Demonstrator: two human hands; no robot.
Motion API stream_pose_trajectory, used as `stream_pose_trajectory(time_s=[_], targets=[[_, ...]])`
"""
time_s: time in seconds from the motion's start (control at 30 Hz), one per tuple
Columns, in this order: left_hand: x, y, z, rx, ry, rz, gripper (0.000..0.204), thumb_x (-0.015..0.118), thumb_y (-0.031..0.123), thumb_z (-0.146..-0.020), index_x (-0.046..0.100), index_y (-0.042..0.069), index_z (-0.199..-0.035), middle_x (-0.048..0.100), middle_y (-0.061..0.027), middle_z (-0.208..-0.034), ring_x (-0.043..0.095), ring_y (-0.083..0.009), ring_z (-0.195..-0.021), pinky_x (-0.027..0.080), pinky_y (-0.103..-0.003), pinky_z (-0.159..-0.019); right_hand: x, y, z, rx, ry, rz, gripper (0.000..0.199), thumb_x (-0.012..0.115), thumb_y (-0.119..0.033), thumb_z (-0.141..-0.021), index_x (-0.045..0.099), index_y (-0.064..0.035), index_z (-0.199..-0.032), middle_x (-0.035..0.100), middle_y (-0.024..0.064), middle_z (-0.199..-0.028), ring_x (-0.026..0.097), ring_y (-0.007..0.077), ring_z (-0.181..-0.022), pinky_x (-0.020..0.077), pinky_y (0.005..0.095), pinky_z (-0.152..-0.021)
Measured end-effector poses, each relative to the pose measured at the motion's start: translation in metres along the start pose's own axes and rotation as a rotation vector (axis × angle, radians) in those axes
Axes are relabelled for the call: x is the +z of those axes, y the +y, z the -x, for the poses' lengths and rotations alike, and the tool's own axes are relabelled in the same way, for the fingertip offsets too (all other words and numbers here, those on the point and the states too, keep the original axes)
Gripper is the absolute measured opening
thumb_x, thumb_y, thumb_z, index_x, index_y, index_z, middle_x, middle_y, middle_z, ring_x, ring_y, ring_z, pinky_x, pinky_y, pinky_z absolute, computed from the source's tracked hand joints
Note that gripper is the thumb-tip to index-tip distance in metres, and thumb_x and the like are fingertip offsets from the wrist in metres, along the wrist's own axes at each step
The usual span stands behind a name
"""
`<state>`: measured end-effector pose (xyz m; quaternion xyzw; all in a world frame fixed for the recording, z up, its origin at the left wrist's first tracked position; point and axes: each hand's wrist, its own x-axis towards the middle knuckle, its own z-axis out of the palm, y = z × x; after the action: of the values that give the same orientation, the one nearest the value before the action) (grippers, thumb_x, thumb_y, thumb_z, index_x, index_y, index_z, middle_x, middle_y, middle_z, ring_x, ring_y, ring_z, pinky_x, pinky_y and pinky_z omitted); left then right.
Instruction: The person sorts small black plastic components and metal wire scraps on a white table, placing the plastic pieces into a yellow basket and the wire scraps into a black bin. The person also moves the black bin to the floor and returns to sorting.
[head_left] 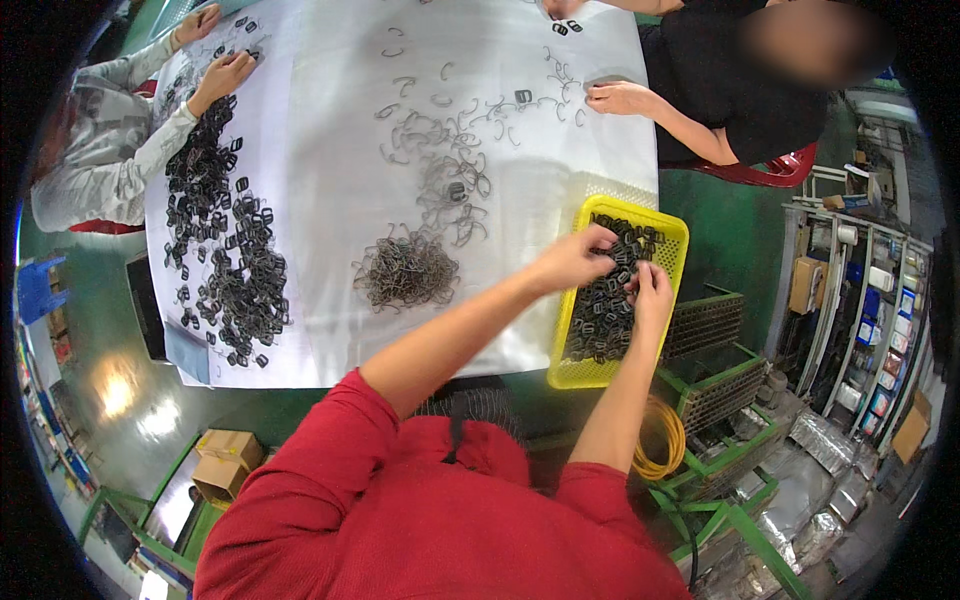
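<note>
Both my hands are over a yellow perforated basket (pixel 683 268) filled with small black buckles (pixel 605 318). My left hand (pixel 578 262) reaches in over the left side with its fingers curled together; whatever they hold is too small to make out. Close by on the right, my right hand (pixel 652 292) is closed in a pinch, its fingertips on a small dark piece that looks like one of the buckles. A tangled heap of thin bent wire pieces (pixel 408 268) lies on the white table to the left of my forearm.
Loose wire pieces (pixel 440 130) are scattered up the white table (pixel 330 200). A long pile of black buckles (pixel 240 285) covers its left side. Two co-workers' hands, one pair at the far left (pixel 228 75), another at the far right (pixel 615 98), handle small parts. Green metal frames (pixel 715 385) stand right.
</note>
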<state>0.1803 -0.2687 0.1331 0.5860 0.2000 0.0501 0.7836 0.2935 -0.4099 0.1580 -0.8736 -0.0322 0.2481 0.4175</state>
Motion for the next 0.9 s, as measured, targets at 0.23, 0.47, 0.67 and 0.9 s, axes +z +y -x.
stream_pose_trajectory(time_s=[0.23, 0.47, 0.67, 0.9], targets=[[-0.05, -0.034, 0.023, 0.275, 0.605, -0.416, 0.025, 0.057, 0.01, -0.078, 0.055, 0.004, -0.103, 0.057, -0.0153, -0.104, 0.051, -0.0319, -0.102, 0.039, -0.037, -0.09, 0.069, 0.006, 0.0, -0.635, 0.092, 0.459, 0.016, 0.058, -0.016, -0.079, 0.061, -0.0071, -0.092, 0.059, 0.0086, -0.092, 0.055, 0.0283, -0.09, 0.0441, 0.0356, -0.078], [-0.131, -0.08, 0.155, -0.09, 0.984, -0.466, 0.022, 0.052, 0.003, -0.078, 0.057, 0.005, -0.099, 0.057, -0.0137, -0.099, 0.053, -0.0304, -0.096, 0.042, -0.037, -0.083, 0.269, -0.026, 0.004, -0.626, -0.263, 0.686, 0.027, 0.064, -0.024, -0.075, 0.058, -0.0074, -0.095, 0.061, 0.0143, -0.094, 0.058, 0.031, -0.087, 0.0463, 0.0396, -0.075], [-0.135, -0.115, 0.269, -0.109, 1.295, -0.5, 0.02, 0.051, 0.002, -0.079, 0.057, 0.005, -0.098, 0.058, -0.012, -0.097, 0.058, -0.025, -0.087, 0.047, -0.032, -0.073, 0.293, -0.012, -0.027, -0.609, -0.359, 0.817, 0.042, 0.075, -0.022, -0.064, 0.06, -0.0076, -0.1, 0.064, 0.0085, -0.096, 0.06, 0.0248, -0.09, 0.0464, 0.0376, -0.077], [-0.099, -0.135, 0.358, -0.087, 1.455, -0.318, 0.017, 0.05, 0.003, -0.079, 0.058, 0.004, -0.094, 0.059, -0.0138, -0.092, 0.058, -0.0297, -0.085, 0.047, -0.035, -0.073, 0.258, -0.041, 0.004, 0.024, -0.783, 0.157, 0.041, 0.068, -0.014, -0.075, 0.049, -0.004, -0.11, 0.06, 0.0087, -0.097, 0.061, 0.0207, -0.073, 0.0441, 0.0308, -0.055]])
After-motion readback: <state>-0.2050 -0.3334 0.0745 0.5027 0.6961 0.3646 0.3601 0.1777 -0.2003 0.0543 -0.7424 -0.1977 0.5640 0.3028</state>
